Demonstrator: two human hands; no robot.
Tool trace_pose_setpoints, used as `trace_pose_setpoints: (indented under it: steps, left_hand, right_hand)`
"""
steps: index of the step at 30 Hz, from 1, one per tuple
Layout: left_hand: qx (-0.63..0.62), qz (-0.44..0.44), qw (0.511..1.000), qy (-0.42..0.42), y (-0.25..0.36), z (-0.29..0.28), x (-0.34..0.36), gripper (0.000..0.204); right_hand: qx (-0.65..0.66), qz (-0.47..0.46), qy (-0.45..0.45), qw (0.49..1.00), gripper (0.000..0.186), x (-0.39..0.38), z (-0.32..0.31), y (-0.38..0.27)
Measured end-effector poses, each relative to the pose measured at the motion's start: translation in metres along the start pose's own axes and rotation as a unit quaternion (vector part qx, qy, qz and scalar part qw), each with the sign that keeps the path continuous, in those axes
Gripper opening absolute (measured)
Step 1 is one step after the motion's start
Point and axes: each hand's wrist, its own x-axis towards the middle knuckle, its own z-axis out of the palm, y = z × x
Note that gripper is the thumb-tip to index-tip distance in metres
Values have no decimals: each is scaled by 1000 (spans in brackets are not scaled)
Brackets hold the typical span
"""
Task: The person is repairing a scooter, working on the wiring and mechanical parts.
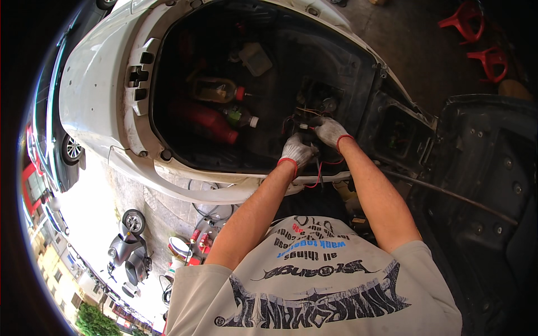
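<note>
Both my hands wear whitish knit gloves with red cuffs and reach into the black storage well (274, 159) of a white scooter (92, 84). My right hand (330, 133) pinches a small white wire connector (304, 126) at its fingertips. Just below and left of it, my left hand (298, 151) is closed; what its fingers hold is hidden. A red wire (320, 175) loops below the hands over the well's near edge. Thin wires (308, 111) run from an opening in the well's floor, where a roundish metal part (328, 104) shows.
Left in the well lie a bottle with yellowish liquid (216, 89), a red bottle (204, 120), a green-labelled bottle (238, 116) and a pale container (255, 59). The raised seat (482, 168) and a metal rod (454, 196) stand right. Red chairs (468, 22) and a parked scooter (129, 249) are farther off.
</note>
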Motion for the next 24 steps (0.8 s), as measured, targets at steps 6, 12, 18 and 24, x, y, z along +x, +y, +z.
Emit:
trace_pose_setpoints:
  steps: [6, 12, 18, 24]
  left_hand:
    - [-6, 0, 1000, -4, 4, 2, -1, 44]
    - [-17, -32, 999, -5, 10, 1, -5, 45]
    - [-18, -34, 999, -4, 14, -2, -8, 45]
    - [11, -28, 1000, -2, 25, -1, -14, 45]
  right_hand:
    - [-37, -12, 18, 999, 40, 11, 5, 17]
    - [-12, -4, 9, 1000, 40, 3, 1, 3]
    - [-16, 11, -15, 1000, 41, -2, -4, -12]
    - [-2, 3, 13, 1000, 42, 4, 3, 4]
